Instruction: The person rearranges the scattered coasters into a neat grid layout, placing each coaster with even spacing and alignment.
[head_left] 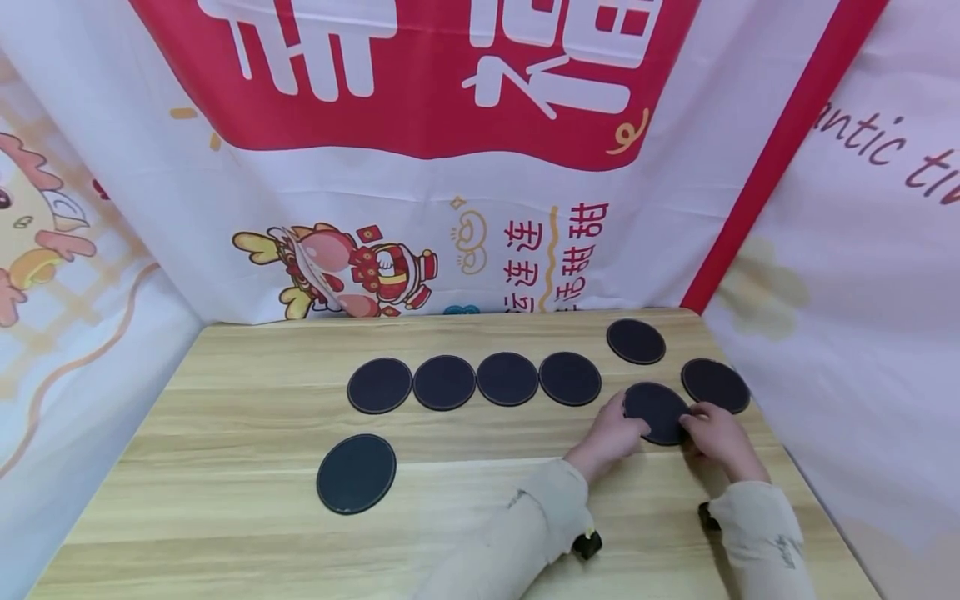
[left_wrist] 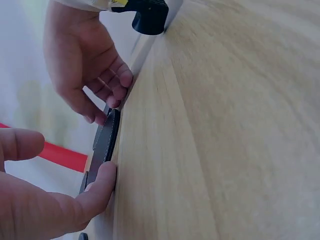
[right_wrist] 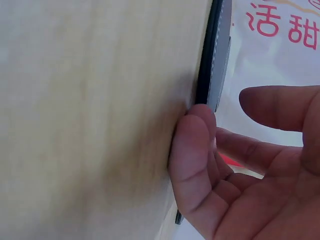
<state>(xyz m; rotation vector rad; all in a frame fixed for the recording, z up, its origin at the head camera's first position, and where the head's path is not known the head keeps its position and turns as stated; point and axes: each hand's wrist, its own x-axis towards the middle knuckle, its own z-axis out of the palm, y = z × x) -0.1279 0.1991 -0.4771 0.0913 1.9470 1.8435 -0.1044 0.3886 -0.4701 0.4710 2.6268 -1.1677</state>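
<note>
A round black coaster point(head_left: 657, 413) with a stitched rim lies at the right of the wooden table, between both hands. My left hand point(head_left: 612, 435) is at its left side. In the left wrist view one finger point(left_wrist: 102, 182) touches the coaster's edge, while the thumb stays raised apart from it. At the opposite side, my right hand point(head_left: 716, 433) meets the rim. Bent fingertips point(right_wrist: 192, 132) press against the edge in the right wrist view, with the thumb held off the face. Neither hand pinches the coaster there.
Left of the hands, several similar coasters form a row, ending at this coaster point(head_left: 570, 378). Others lie at the back right point(head_left: 636, 342), by the right wall point(head_left: 716, 385) and at the front left point(head_left: 356, 473). Printed cloth point(head_left: 420, 192) hangs along the wooden table's point(head_left: 247, 400) back and sides.
</note>
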